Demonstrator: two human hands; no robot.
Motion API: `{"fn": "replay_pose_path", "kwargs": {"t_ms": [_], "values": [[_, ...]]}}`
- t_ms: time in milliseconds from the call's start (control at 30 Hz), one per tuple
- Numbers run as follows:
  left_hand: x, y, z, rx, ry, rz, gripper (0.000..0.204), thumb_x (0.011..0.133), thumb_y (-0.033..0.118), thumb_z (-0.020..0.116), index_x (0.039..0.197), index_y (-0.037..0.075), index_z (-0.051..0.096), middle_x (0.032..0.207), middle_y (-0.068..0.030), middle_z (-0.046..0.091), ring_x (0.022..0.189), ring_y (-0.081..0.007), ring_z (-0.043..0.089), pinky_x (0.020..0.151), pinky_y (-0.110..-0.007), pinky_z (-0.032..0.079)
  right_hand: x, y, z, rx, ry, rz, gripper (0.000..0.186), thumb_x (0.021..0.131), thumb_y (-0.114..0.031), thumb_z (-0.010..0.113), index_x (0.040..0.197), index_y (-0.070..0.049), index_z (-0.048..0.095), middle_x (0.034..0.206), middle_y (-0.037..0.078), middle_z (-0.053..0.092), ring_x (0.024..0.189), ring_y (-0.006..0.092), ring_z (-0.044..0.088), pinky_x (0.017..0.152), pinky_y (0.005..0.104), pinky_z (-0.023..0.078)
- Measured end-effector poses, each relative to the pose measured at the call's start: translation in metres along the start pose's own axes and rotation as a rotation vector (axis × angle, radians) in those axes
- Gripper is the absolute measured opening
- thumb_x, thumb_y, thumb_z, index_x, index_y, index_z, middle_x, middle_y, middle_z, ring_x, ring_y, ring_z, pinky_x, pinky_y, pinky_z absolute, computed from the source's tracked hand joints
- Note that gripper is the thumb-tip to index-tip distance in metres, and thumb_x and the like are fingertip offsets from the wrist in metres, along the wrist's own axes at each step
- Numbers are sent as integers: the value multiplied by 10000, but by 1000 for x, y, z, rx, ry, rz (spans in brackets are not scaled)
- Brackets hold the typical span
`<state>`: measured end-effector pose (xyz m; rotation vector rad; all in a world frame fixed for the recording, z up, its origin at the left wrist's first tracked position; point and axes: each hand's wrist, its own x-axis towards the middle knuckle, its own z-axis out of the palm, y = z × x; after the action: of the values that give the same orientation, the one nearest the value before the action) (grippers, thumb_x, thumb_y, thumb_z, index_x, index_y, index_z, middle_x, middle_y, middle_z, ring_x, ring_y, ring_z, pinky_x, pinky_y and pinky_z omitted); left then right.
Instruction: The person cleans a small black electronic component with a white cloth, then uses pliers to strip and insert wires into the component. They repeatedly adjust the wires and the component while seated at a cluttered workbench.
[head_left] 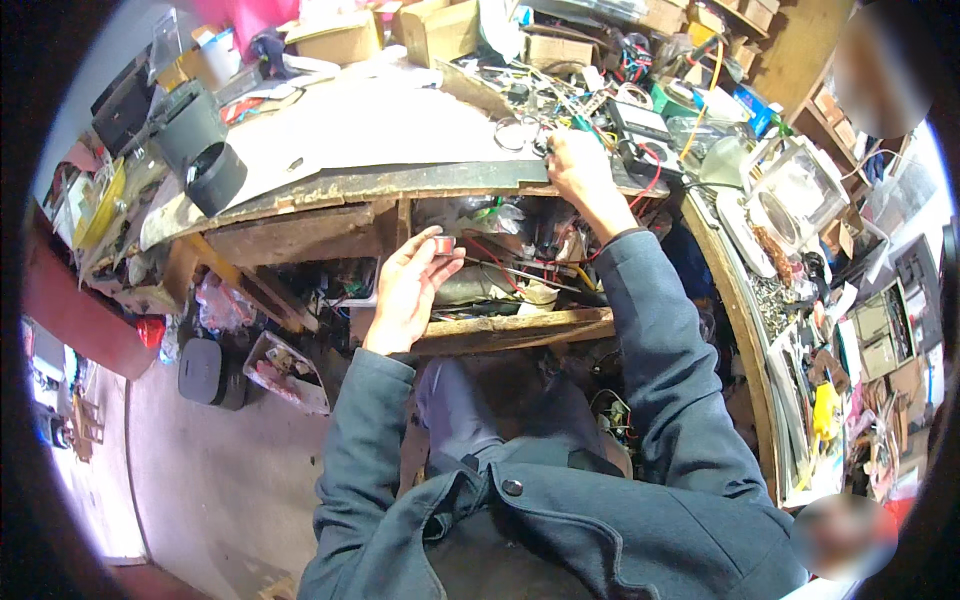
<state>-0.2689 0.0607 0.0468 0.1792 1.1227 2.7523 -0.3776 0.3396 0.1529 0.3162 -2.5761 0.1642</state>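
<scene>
Small red item point(443, 246); seemingly boxy

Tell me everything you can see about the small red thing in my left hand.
The small red object looks short and boxy, with a paler edge. Its material and markings are too small to tell. It is held in the left hand, which partly covers it, and appears in front of the open, cluttered compartment beneath the bench.
</scene>
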Motion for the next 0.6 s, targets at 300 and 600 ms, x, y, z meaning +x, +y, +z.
{"fn": "replay_pose_path", "kwargs": {"t_ms": [300, 600], "values": [[-5, 2, 8, 15, -91, -53, 325, 1056, 117, 545, 1349, -24, 547, 1173, -163, 689, 1120, -280, 680, 1046, -430, 535, -92, -102, -1, 1500, -10, 234, 168, 923, -65, 727, 1043, 10, 637, 888, 82, 709, 767, 129, 715, 680, 275, 598], [-8, 3, 15, 98, -59, -58, 334, 1048, 78, 535, 1368, -10, 570, 1275, -134, 660, 1170, -240, 655, 1060, -416, 527, -116, -117, 29, 1413, 117, 168, 162, 944, -62, 731, 1089, -11, 679, 896, 55, 747, 818, 89, 697, 737, 252, 579]]}}
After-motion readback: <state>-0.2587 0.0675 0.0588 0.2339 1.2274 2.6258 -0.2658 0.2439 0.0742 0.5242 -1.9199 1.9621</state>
